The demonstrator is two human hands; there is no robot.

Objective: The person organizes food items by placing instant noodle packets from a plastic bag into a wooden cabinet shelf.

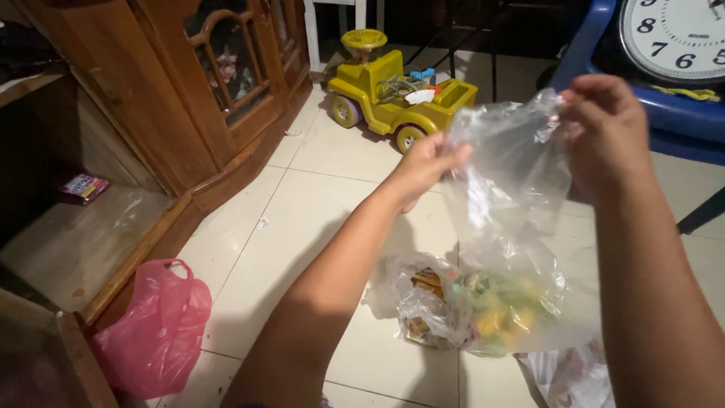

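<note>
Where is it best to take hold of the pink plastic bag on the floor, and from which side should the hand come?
Probably at the loop handle on top of the pink plastic bag, coming from above. The bag sits slumped on the tile beside the wooden cabinet, its handle standing up near the top, free to hook. The bulging body below looks soft and offers no firm grip.

You are in a home's living room: a yellow ride-on toy car [396, 94] stands on the pale tiled floor [317, 204], beside a wooden display cabinet [189, 83], with a wall clock [676, 34] resting on a blue plastic chair [680, 121].
</note>
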